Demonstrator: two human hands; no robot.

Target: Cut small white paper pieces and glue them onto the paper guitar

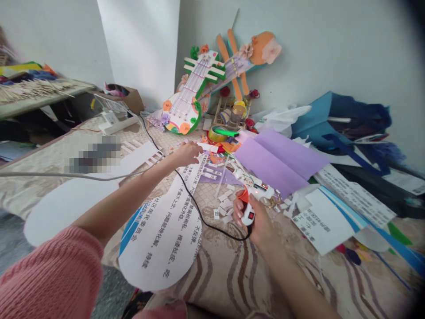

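Observation:
My right hand [257, 221] is closed round the handle of a white glue gun [253, 201] with an orange trigger and a red switch; its black cord [199, 212] runs left across the table. My left hand [187, 153] reaches far forward, fingers curled on the top end of a white guitar-shaped paper cutout [166, 235] printed with black characters, beside a small white strip [209, 147]. Small white paper bits [226, 206] lie between the two hands. The sleeve on my left arm is pink.
A purple paper sheet [279, 161] lies right of the gun. A colourful paper lute [191, 95] leans on the wall, with a green tape roll [219, 133] and a small wooden rack [232, 110]. Printed sheets [318, 221] and blue fabric [341, 119] pile at the right; a power strip [111, 124] sits back left.

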